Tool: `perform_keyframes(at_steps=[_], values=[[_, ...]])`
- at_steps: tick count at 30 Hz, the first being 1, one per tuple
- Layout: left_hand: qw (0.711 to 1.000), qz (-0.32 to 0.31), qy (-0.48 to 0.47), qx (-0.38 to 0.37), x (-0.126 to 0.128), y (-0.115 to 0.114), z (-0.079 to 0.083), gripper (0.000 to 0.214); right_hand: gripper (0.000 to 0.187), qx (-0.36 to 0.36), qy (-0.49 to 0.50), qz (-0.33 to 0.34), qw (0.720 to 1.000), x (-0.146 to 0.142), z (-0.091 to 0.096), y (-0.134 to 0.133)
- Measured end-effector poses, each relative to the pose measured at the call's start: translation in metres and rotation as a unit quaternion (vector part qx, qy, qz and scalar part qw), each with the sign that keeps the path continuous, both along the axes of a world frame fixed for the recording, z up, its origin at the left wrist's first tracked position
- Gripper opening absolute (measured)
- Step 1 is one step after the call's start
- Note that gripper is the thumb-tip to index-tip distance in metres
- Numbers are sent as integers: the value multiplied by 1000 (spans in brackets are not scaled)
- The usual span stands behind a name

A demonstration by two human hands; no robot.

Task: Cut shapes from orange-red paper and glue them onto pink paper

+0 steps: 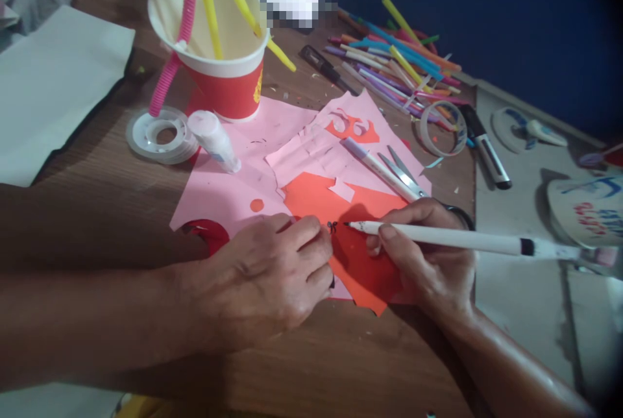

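My right hand is closed around a white marker, whose dark tip points left, just above an orange sheet of paper. A small black mark shows by the tip, beside my left fingertips. My left hand has its fingers curled together at the left part of the orange paper, pressing on it; its fingertips are partly hidden. Under the orange sheet lies pink paper with cut edges. Scissors and a pale pen rest beyond my right hand.
A red and white paper cup holds bendy straws. Around it are a tape roll, a glue stick, a pile of coloured straws, another tape ring and a black marker. A white sheet lies left.
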State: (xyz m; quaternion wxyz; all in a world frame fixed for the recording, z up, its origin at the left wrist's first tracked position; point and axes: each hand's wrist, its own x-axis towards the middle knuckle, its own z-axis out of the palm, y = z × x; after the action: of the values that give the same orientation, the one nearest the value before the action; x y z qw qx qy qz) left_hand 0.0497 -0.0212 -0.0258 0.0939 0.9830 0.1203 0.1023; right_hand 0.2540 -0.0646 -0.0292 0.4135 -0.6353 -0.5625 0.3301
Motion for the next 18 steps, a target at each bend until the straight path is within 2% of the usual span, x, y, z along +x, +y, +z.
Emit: perform_keyframes(at_steps=[4, 12, 18], values=[[1000, -2, 3, 3, 0, 0, 0, 7, 10, 1, -64, 10, 998, 3, -3, -1], [1000, -2, -6, 17, 0, 1, -1, 6, 9, -9, -111, 44, 993, 4, 1, -2], [1000, -4, 2, 23, 0, 0, 0, 7, 10, 11, -145, 61, 987, 4, 4, -1]])
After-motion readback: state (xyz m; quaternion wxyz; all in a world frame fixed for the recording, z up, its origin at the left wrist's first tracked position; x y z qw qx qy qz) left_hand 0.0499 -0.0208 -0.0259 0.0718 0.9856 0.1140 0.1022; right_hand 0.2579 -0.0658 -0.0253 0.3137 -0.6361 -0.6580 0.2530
